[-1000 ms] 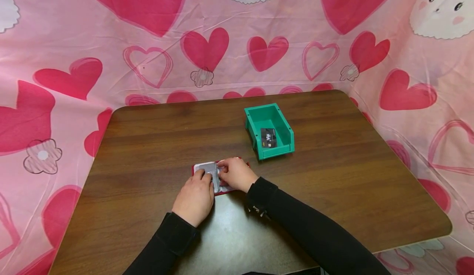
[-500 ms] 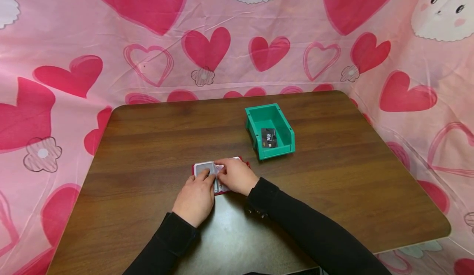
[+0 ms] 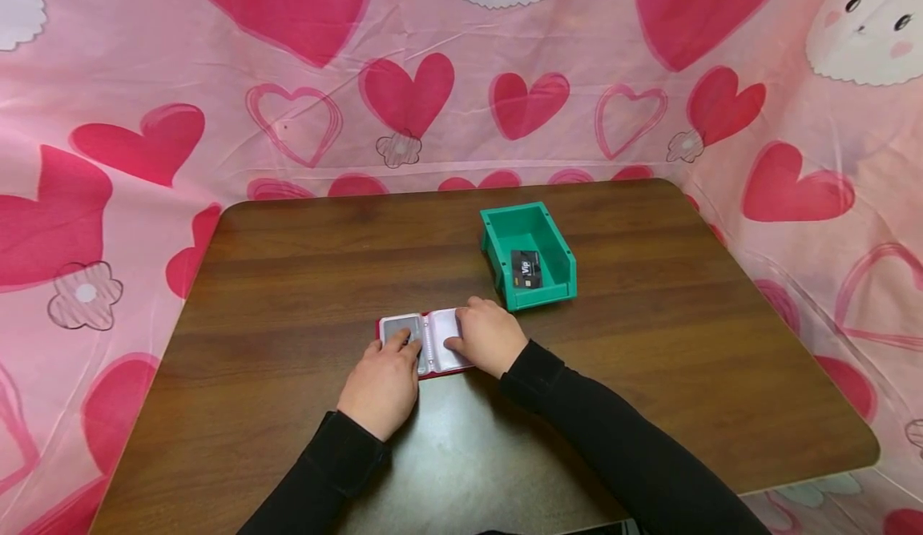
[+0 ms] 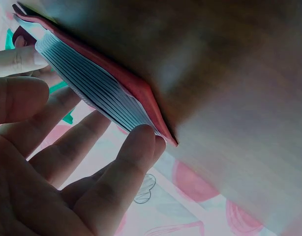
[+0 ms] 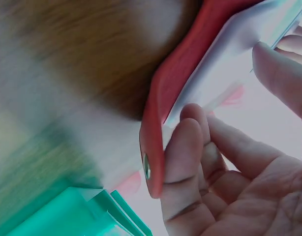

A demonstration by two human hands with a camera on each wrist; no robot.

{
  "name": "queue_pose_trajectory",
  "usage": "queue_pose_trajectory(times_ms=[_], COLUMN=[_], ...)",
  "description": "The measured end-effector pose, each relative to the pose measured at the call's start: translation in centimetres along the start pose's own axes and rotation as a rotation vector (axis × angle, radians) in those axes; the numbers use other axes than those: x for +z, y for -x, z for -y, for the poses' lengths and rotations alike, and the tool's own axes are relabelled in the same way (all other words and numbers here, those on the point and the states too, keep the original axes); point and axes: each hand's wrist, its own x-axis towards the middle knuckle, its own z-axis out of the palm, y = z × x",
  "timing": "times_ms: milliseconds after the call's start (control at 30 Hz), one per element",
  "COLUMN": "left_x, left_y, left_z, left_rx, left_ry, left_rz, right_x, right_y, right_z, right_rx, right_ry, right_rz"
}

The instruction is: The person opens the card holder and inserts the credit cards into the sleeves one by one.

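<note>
A card holder [image 3: 440,343] with a red cover and clear plastic sleeves lies spread open on the table. On its left stack of sleeves [image 4: 87,78] rests my left hand [image 3: 382,387], the thumb [image 4: 136,147] touching the stack's near corner. My right hand [image 3: 492,339] lies on the right-hand side, fingers and thumb apart. In the right wrist view its fingertips [image 5: 185,142] touch the edge by the red snap flap [image 5: 153,152], and the thumb [image 5: 276,73] is over the white-looking sleeve. A grey sheet shows in the left sleeve, partly covered by my fingers.
Behind the right hand, close to it, stands a green plastic bin [image 3: 530,255] with a black "Vip" card [image 3: 526,269] in it. The brown wooden table [image 3: 649,343] runs up to a pink heart-print curtain [image 3: 332,134].
My right hand has moved right, from the middle of the card holder to its right side. The middle binding and a pale right-hand sleeve are now uncovered. The left hand has stayed in place.
</note>
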Motion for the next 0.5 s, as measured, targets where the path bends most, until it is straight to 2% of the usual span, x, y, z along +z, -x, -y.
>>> queue_pose_trajectory(times_ms=[133, 500], left_x=[-0.01, -0.06], left_y=[0.0, 0.06], left_z=[-0.08, -0.23], left_rx=[0.007, 0.002], left_ry=[-0.004, -0.007], left_rz=[-0.008, -0.008], right_x=[0.18, 0.55], right_y=[0.1, 0.19], right_z=[-0.13, -0.12], right_rx=[-0.029, -0.08], right_ry=[0.055, 0.08], right_rz=[-0.006, -0.042])
